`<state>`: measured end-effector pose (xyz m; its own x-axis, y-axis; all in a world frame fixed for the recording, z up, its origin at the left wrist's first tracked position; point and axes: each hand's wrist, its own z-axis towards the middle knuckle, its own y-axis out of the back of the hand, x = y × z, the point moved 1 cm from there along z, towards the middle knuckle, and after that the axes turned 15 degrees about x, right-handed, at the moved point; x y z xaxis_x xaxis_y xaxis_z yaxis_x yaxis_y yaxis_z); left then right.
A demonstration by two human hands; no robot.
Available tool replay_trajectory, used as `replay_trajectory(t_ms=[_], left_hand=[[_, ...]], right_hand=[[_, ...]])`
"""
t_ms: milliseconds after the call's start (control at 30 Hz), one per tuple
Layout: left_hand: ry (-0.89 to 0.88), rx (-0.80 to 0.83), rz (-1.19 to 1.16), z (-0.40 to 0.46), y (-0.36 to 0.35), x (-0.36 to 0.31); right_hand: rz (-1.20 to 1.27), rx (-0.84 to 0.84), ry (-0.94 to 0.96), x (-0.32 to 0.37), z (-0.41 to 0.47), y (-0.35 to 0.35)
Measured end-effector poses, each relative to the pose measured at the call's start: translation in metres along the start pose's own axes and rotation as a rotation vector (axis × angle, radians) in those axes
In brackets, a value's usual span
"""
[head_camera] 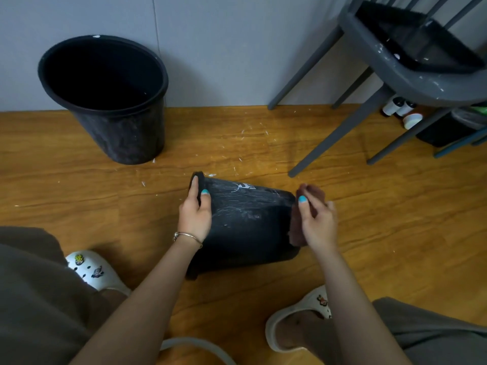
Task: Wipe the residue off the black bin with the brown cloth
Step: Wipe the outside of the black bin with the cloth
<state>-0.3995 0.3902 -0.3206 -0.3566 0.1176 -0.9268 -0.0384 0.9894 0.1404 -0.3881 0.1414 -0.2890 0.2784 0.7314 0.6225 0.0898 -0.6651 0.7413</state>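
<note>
A black bin [246,222] lies on its side on the wooden floor between my feet, its rim to the left and its base to the right. White smears and scratches streak its upper side. My left hand [195,209] grips the rim, thumb on the outer wall. My right hand [317,219] holds the brown cloth [299,227] against the bin's base end; the cloth hangs below my fingers, partly hidden by the hand.
A second black bin [105,98] stands upright by the grey wall at back left. A grey chair [395,75] stands at right, with bottles and a dark box [448,127] beneath it. White flecks dot the floor [250,143]. My feet in white clogs [95,270] flank the bin.
</note>
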Motion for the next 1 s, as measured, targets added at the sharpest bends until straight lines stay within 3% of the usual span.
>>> replay_trajectory(t_ms=[167, 333, 400, 467, 600, 767, 833, 933, 1000], left_hand=[[-0.002, -0.006, 0.019, -0.003, -0.002, 0.004], [-0.006, 0.017, 0.021, -0.010, -0.003, 0.002], [-0.003, 0.006, 0.009, -0.009, -0.003, 0.000], [-0.007, 0.001, 0.004, -0.007, -0.002, -0.002], [-0.009, 0.033, -0.036, -0.008, -0.001, 0.000], [-0.020, 0.037, -0.142, -0.008, -0.002, 0.007], [-0.021, 0.036, -0.180, -0.006, -0.002, 0.011], [-0.016, 0.039, -0.225, -0.009, 0.000, 0.014], [-0.015, 0.046, -0.247, -0.010, 0.000, 0.012]], right_hand=[[-0.305, 0.103, -0.072, -0.013, 0.002, -0.018], [-0.271, 0.011, -0.248, -0.006, 0.002, -0.034], [-0.252, -0.076, -0.187, 0.006, -0.002, -0.054], [-0.268, -0.101, -0.006, 0.020, -0.013, -0.077], [-0.350, -0.018, 0.281, 0.012, -0.012, -0.071], [-0.228, -0.196, -0.008, 0.004, -0.004, -0.063], [-0.236, -0.188, 0.108, 0.028, -0.021, -0.089], [-0.264, -0.027, 0.353, 0.034, -0.036, -0.098], [-0.285, -0.002, 0.347, 0.019, -0.025, -0.083]])
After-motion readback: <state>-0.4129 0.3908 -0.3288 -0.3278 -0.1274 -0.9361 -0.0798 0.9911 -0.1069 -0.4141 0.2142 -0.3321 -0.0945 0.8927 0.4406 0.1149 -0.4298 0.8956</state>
